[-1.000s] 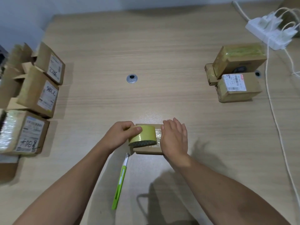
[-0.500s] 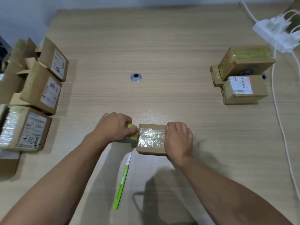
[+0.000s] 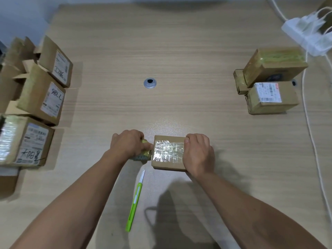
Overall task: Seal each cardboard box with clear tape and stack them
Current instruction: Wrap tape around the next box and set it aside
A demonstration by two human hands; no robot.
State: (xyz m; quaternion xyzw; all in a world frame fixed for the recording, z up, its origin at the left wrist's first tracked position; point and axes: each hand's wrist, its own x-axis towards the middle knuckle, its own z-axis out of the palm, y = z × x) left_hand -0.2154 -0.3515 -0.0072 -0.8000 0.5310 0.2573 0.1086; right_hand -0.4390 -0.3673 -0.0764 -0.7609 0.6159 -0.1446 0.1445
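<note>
Two hands: left hand [image 3: 128, 145] grips tape roll [image 3: 142, 155] beside cardboard box [image 3: 167, 166]; right hand [image 3: 198, 154] clasps box's right edge. Box flat on bench [image 3: 179, 60], tape strip [image 3: 168, 150] running left-right.

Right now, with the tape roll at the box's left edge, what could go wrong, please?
The utility knife lies beside the left forearm, blade apparently out and pointing toward the box; reaching for it blindly could cut. The left hand grips the tape roll against the box while the right hand holds the other end; a skewed pull may crease the wrinkled tape further.
</note>
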